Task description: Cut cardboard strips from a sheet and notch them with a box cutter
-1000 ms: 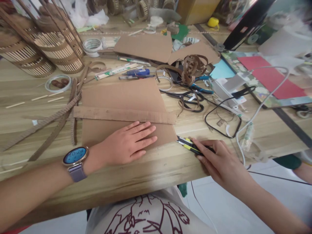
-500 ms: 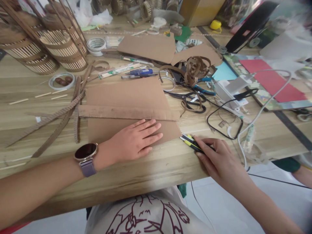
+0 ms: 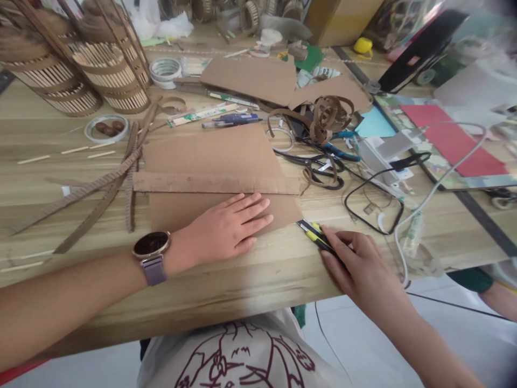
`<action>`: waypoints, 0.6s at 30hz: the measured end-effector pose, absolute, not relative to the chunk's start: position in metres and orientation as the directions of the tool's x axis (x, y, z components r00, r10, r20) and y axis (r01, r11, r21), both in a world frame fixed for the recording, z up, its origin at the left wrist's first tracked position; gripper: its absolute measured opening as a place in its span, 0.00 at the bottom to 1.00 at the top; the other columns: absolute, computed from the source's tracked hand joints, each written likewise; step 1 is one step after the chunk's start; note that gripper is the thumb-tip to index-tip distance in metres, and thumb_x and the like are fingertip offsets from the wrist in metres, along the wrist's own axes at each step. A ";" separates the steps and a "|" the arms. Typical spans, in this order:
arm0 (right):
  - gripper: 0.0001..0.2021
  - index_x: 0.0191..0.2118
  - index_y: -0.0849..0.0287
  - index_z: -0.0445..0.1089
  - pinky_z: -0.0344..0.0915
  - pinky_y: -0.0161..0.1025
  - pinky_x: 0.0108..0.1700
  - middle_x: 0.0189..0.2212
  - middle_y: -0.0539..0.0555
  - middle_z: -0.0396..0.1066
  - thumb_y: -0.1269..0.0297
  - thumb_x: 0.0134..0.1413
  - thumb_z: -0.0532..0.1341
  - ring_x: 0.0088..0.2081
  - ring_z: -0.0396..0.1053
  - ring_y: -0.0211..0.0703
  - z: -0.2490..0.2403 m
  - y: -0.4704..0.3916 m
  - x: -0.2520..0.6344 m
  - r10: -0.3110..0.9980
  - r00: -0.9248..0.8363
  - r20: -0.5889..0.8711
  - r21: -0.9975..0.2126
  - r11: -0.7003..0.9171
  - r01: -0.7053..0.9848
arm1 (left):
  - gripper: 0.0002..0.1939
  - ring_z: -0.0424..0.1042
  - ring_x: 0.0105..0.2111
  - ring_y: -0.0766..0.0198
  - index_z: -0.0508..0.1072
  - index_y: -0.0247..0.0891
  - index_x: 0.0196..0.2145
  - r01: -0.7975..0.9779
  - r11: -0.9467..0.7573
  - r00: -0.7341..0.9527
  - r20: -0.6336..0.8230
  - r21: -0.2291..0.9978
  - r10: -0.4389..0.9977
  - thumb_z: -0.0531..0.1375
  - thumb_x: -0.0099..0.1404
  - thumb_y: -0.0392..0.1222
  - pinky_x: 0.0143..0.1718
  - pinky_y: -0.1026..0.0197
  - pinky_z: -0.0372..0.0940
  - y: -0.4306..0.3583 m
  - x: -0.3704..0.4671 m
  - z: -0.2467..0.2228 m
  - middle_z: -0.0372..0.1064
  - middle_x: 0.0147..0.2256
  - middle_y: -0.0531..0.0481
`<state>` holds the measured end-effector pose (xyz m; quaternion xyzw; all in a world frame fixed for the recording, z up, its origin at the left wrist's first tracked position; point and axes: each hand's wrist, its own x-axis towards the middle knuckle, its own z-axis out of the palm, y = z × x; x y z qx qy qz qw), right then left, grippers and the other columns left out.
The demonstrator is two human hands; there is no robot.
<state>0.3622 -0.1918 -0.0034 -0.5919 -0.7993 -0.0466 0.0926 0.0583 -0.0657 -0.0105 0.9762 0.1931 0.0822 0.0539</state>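
My left hand (image 3: 226, 226), a watch (image 3: 151, 245) on its wrist, lies flat with fingers stretched over the lower part of a brown cardboard sheet (image 3: 205, 151). A long cardboard strip (image 3: 214, 183) lies across the sheet just beyond my fingertips. In my right hand (image 3: 353, 261) is a black and yellow utility knife (image 3: 317, 236), gripped between thumb and fingers. Its tip is at the sheet's lower right corner; whether the blade touches the cardboard I cannot tell.
Black scissors (image 3: 319, 164), curled cardboard strips (image 3: 329, 118) and a cable (image 3: 438, 183) lie to the right. Ridged strips (image 3: 100, 172) and a tape roll (image 3: 106, 128) holding brown balls are on the left. Stick-woven baskets (image 3: 117, 75) stand at back left. Another person's arm (image 3: 498, 299) shows at right.
The view has shifted slightly. My left hand still rests flat on the cardboard, and my right hand still holds the utility knife near the same corner.
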 end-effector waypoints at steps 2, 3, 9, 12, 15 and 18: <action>0.25 0.67 0.57 0.61 0.74 0.47 0.42 0.42 0.61 0.70 0.58 0.69 0.52 0.42 0.71 0.52 -0.003 -0.193 0.361 0.936 -0.283 0.208 -0.041 0.297 0.954 | 0.25 0.49 0.71 0.50 0.61 0.37 0.67 0.373 -0.917 0.909 0.140 0.143 0.392 0.48 0.77 0.46 0.70 0.46 0.49 -0.066 0.059 -0.011 0.52 0.70 0.41; 0.25 0.68 0.57 0.60 0.74 0.47 0.42 0.42 0.61 0.70 0.59 0.69 0.52 0.43 0.71 0.52 -0.003 -0.193 0.361 0.937 -0.283 0.205 -0.044 0.298 0.954 | 0.25 0.49 0.71 0.50 0.61 0.37 0.67 0.371 -0.918 0.910 0.141 0.143 0.389 0.49 0.77 0.46 0.70 0.46 0.49 -0.065 0.059 -0.012 0.52 0.70 0.41; 0.24 0.67 0.56 0.61 0.74 0.46 0.43 0.42 0.61 0.70 0.59 0.69 0.52 0.42 0.71 0.51 0.000 -0.190 0.356 0.934 -0.303 0.189 -0.043 0.317 0.948 | 0.25 0.50 0.71 0.49 0.62 0.37 0.67 0.372 -0.918 0.909 0.147 0.140 0.390 0.49 0.77 0.47 0.70 0.47 0.49 -0.064 0.059 -0.013 0.53 0.69 0.41; 0.24 0.67 0.58 0.59 0.73 0.46 0.42 0.42 0.61 0.70 0.60 0.69 0.52 0.42 0.70 0.51 -0.002 -0.190 0.353 0.914 -0.336 0.227 0.007 0.343 0.939 | 0.25 0.49 0.71 0.48 0.62 0.36 0.67 0.372 -0.916 0.908 0.146 0.148 0.393 0.49 0.77 0.47 0.70 0.46 0.49 -0.066 0.060 -0.013 0.53 0.69 0.40; 0.25 0.68 0.60 0.59 0.73 0.46 0.41 0.41 0.60 0.69 0.60 0.70 0.51 0.41 0.69 0.50 -0.004 -0.193 0.352 0.901 -0.351 0.255 0.023 0.357 0.934 | 0.25 0.49 0.71 0.47 0.62 0.35 0.67 0.369 -0.914 0.907 0.149 0.170 0.394 0.50 0.76 0.46 0.70 0.44 0.50 -0.067 0.060 -0.013 0.53 0.69 0.39; 0.23 0.66 0.61 0.62 0.73 0.44 0.40 0.41 0.60 0.69 0.60 0.70 0.51 0.41 0.69 0.50 -0.004 -0.194 0.353 0.893 -0.365 0.263 0.027 0.371 0.928 | 0.25 0.51 0.70 0.46 0.65 0.32 0.65 0.337 -0.919 0.910 0.179 0.207 0.374 0.50 0.76 0.45 0.69 0.43 0.52 -0.060 0.059 -0.010 0.54 0.68 0.37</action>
